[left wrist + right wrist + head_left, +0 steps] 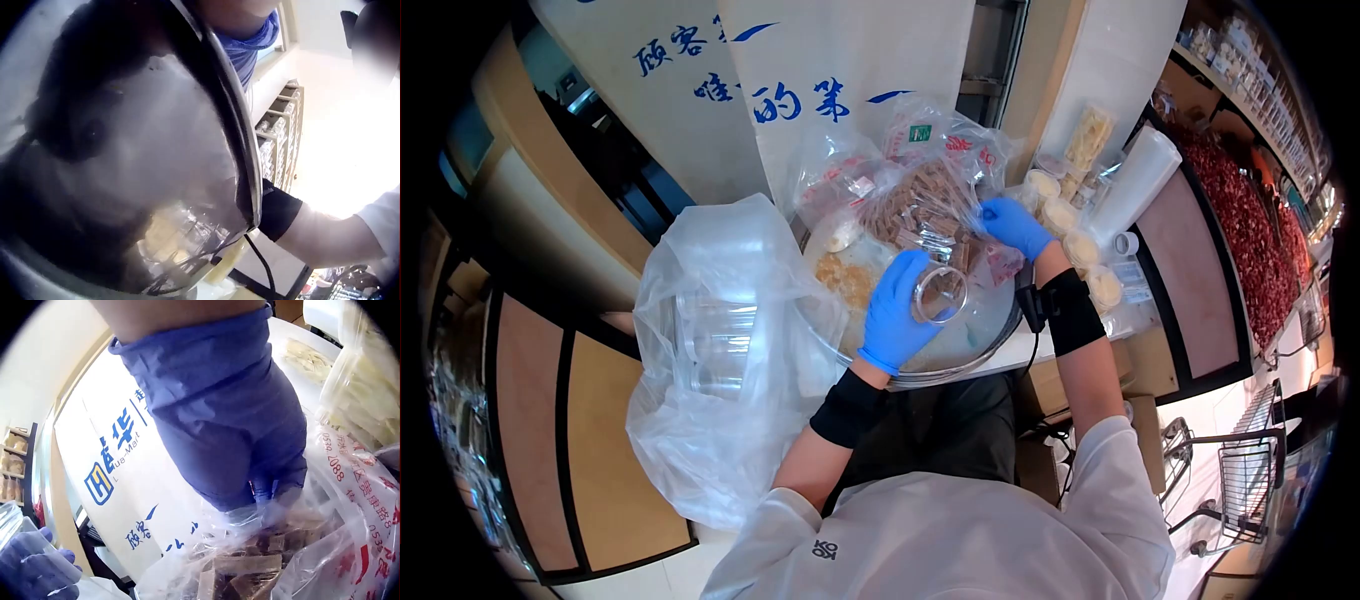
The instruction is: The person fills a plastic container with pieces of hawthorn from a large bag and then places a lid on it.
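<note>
In the head view my blue-gloved left hand (pixel 897 318) grips a clear round plastic jar (pixel 941 295), its mouth facing up. The same hand (pixel 39 569) and jar show at the lower left of the right wrist view. My gloved right hand (pixel 1016 228) pinches the side of a clear plastic bag (pixel 350 487) with red print. Thin plastic covers its fingertips there. Brown flat pieces (pixel 920 205) are heaped in the bag, which lies on a round metal tray (pixel 985 345). Yellowish pieces (pixel 843 280) lie on the tray left of the bag.
A large translucent bag of clear jars (pixel 725 340) stands at the left. Filled tubs (pixel 1082 248) line the right side beside a white plastic roll (pixel 1138 180). A dark cable (pixel 1032 310) hangs from the right wrist. Printed white panels (pixel 840 60) stand behind the tray.
</note>
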{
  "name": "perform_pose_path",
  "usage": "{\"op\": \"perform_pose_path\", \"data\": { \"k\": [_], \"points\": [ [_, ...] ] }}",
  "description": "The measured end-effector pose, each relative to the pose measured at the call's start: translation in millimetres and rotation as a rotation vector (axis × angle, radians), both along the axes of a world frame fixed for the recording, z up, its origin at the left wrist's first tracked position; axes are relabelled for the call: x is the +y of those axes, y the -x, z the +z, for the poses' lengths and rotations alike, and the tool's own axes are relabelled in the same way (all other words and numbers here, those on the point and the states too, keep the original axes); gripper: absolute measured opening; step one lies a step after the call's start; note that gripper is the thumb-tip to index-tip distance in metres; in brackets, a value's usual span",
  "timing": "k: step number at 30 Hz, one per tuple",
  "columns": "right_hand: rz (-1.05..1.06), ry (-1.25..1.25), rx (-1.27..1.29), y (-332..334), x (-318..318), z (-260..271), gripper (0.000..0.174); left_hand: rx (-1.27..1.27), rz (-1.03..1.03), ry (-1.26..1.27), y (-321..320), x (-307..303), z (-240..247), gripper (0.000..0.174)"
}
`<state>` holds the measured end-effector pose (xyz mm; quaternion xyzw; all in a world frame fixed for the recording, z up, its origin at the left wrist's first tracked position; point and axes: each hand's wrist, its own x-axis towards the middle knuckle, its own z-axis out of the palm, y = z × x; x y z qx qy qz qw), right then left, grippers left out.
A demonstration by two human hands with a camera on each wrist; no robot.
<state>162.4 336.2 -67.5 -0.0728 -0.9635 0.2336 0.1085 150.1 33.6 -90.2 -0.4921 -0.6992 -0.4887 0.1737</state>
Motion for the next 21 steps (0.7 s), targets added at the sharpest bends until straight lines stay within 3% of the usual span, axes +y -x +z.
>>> {"op": "perform_pose_path", "data": {
  "k": [2, 4, 7, 13, 17, 18, 19, 21],
  "points": [
    [-0.008, -0.029, -0.001, 2.4, 3.1, -2.0, 0.022, -0.052, 0.020, -0.053, -1.6, -0.2, 1.1, 0.080],
    [-0.168, 0.109, -0.058, 10.3, 4.8, -3.4, 0.029, -0.026, 0.016, -0.052, -1.8, 0.1, 1.8, 0.079],
    [-0.071, -0.040, -0.244, 16.7, -3.4, 12.2, 0.041, -0.005, 0.018, -0.062, -2.1, -0.3, 3.6, 0.077],
    [-0.044, -0.058, -0.314, 29.4, 7.5, 3.8, 0.054, 0.083, -0.003, -0.142, -1.5, -0.7, -0.3, 0.075],
    [-0.139, 0.037, -0.379, 21.2, -10.9, 27.4, 0.041, 0.238, -0.036, -0.255, -1.5, -0.5, -2.9, 0.074],
    [-0.085, -0.075, -0.321, 22.8, -9.1, 25.8, 0.036, 0.241, -0.039, -0.255, -0.7, -0.1, -1.8, 0.074],
    [-0.030, -0.188, -0.264, 23.8, -7.2, 24.0, 0.032, 0.131, -0.061, -0.115, -0.5, 0.3, -0.8, 0.074],
    [-0.075, -0.106, -0.241, 23.4, -11.7, 25.4, 0.029, 0.017, -0.083, 0.024, -1.7, 0.3, 0.3, 0.074]
  ]
}}
